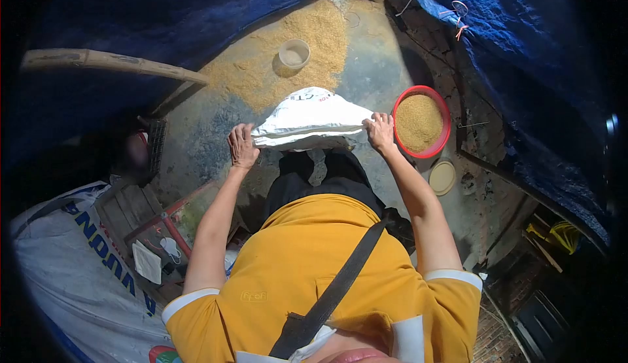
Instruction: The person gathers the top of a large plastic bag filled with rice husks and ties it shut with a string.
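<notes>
Bare left hand: back up, fingers curled in a grip, wrist roughly straight. Bare right hand: also back up, fingers bent in a grip, sitting slightly farther out than the left. Hands well apart, one each side of body centerline. Bare left arm reaches far, angled slightly right. Bare right arm reaches far, forearm angled left.

Bright centre, black corners, fisheye distortion, near-overexposed white sack
</notes>
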Demonstrator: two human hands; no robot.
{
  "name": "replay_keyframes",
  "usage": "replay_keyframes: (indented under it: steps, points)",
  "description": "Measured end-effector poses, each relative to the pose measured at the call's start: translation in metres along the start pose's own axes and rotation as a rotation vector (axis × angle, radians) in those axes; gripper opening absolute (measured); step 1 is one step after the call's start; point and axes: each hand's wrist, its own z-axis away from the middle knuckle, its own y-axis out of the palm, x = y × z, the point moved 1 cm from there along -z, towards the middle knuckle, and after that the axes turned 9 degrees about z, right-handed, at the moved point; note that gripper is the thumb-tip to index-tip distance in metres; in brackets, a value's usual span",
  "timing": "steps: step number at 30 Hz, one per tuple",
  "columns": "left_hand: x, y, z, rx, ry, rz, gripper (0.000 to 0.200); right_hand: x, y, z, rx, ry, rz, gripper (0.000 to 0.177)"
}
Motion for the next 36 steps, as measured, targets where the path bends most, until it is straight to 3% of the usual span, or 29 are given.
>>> replay_keyframes:
  steps: [2,9,13,14,15,17,18,20,25,27,28,31,32,33,35,36]
  points:
    - [0.001,0.006,-0.002,-0.016,0.086,0.026,0.097,0.002,0.002,0.005,-0.033,-0.018,0.003,0.023]
    - [-0.07,0.027,-0.029,0.248,0.293,-0.077,0.102,0.029,-0.002,0.006,-0.062,-0.048,0.0,0.024]
    - [-0.085,0.047,-0.04,0.284,0.347,-0.033,0.089,0.048,-0.002,0.003,-0.052,-0.06,-0.039,0.022]
    - [-0.089,0.047,-0.04,0.188,0.384,0.035,0.065,0.053,0.0,0.002,-0.041,-0.068,-0.052,0.02]
    - [-0.087,0.055,-0.042,0.192,0.385,0.036,0.065,0.058,0.002,0.001,-0.03,-0.077,-0.066,0.018]
    - [-0.08,0.07,-0.045,0.232,0.389,0.046,0.041,0.062,0.007,0.0,0.007,-0.08,-0.078,0.017]
    - [-0.079,0.07,-0.046,0.237,0.39,0.046,0.041,0.064,0.008,-0.001,0.018,-0.087,-0.101,0.017]
    - [-0.074,0.069,-0.049,0.177,0.36,0.152,0.022,0.065,0.01,0.0,0.032,-0.088,-0.128,0.016]
    - [-0.068,0.067,-0.052,0.193,0.267,0.213,0.025,0.064,-0.014,0.002,-0.227,-0.046,0.002,0.019]
    - [-0.075,0.062,-0.054,0.183,0.334,0.219,0.032,0.064,-0.008,0.001,-0.148,-0.034,-0.046,0.019]
    - [-0.089,0.052,-0.055,0.176,0.385,0.226,0.047,0.063,-0.005,0.0,-0.072,-0.027,-0.093,0.02]
    - [-0.119,0.049,-0.058,0.145,0.46,0.185,0.059,0.068,0.0,-0.001,-0.086,-0.05,-0.177,0.014]
    - [-0.123,0.058,-0.06,0.161,0.421,0.156,0.046,0.069,0.002,-0.003,-0.084,-0.047,-0.177,0.014]
    - [-0.12,0.068,-0.063,0.164,0.422,0.159,0.046,0.071,0.003,-0.004,-0.049,-0.06,-0.184,0.017]
    - [-0.113,0.09,-0.069,0.354,0.405,0.06,0.03,0.07,0.001,-0.004,-0.012,-0.075,-0.189,0.021]
    - [-0.113,0.091,-0.07,0.276,0.395,0.104,0.021,0.066,-0.008,-0.004,-0.007,-0.081,-0.331,0.036]
